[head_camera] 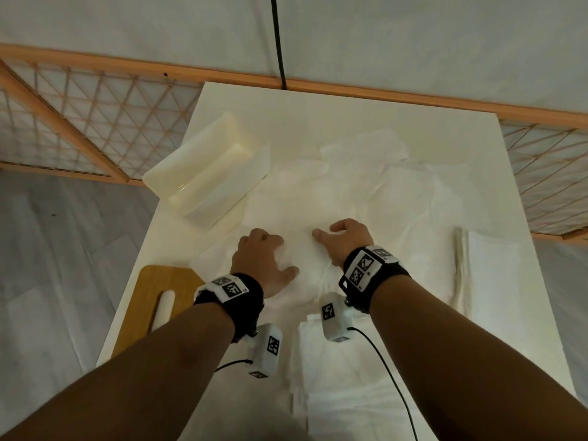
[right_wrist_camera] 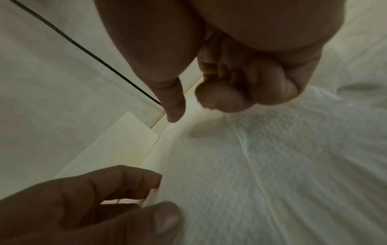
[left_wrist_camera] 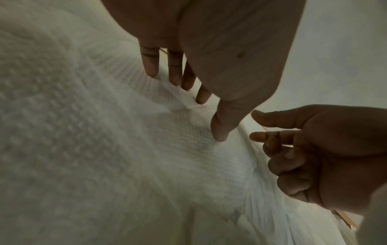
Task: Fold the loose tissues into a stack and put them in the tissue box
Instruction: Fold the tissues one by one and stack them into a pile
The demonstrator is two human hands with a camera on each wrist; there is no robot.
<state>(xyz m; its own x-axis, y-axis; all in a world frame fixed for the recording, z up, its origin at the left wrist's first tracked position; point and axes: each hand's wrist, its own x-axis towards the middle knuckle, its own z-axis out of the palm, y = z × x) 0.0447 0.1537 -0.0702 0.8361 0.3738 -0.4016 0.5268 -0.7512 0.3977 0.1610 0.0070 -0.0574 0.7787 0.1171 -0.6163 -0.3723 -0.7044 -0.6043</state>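
Folded stack (head_camera: 343, 393) lies nearest, just below the loose tissues (head_camera: 318, 198) mid-table. Left hand (head_camera: 264, 261) presses spread straight fingers on them; right hand (head_camera: 345, 240) beside it, fingers curled, thumb out, holding nothing I can tell. Box (head_camera: 203, 173) sits open, upper-left of tissues.

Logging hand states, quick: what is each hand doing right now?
Left hand: open, fingertips pressing on the loose tissue.
Right hand: fingers curled, thumb out; cannot tell if it pinches the tissue.
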